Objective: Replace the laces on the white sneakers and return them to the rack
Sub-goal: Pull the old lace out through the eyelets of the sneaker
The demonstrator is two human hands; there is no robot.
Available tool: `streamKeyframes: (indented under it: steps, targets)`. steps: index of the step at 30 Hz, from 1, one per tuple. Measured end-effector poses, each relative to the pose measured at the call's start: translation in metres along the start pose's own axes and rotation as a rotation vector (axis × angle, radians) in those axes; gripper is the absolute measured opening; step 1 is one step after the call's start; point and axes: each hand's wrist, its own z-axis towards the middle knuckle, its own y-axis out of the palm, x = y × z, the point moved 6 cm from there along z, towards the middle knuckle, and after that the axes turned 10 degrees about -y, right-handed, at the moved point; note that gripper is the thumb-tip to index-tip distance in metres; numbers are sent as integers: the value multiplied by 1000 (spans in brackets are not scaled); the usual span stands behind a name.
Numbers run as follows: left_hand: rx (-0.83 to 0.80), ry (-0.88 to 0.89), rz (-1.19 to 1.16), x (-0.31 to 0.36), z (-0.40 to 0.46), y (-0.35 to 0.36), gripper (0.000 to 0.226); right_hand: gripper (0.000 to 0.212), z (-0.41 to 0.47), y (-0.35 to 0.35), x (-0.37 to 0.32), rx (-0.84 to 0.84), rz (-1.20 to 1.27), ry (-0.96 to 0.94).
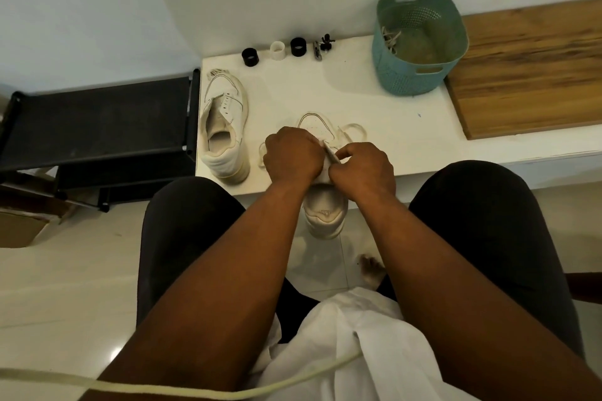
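A white sneaker (pixel 324 208) lies at the front edge of the white table (pixel 384 127), heel hanging over the edge toward me. My left hand (pixel 291 155) grips its upper on the left side. My right hand (pixel 363 169) pinches the lace or the eyelet flap at the middle; my fingers hide the exact hold. Loops of cream lace (pixel 353 132) trail past the toe. A second white sneaker (pixel 224 127) without laces stands at the table's left. A loose cream lace (pixel 136 389) crosses the bottom of the view.
A black shoe rack (pixel 97 127) stands to the left of the table. A teal perforated basket (pixel 418 42) with old laces sits at the back right, beside a wooden board (pixel 527 72). Small black and white cylinders (pixel 277 50) line the far edge. My knees flank the sneaker.
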Motion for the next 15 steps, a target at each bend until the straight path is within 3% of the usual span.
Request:
streamKeyframes:
  steps: [2, 5, 9, 13, 15]
  targets:
    - [50, -66, -112, -9, 10, -11, 35, 36, 1, 1, 0, 1, -6, 4]
    - [2, -64, -159, -15, 22, -12, 26, 35, 1, 0, -1, -5, -2, 16]
    - [-100, 100, -4, 4, 2, 2, 17, 32, 0, 1, -2, -5, 10, 11]
    - [-45, 100, 132, 7, -3, 9, 23, 32, 1, 1, -1, -11, 5, 11]
    - [-31, 72, 86, 6, -3, 8, 30, 30, 0, -1, 0, -1, 10, 11]
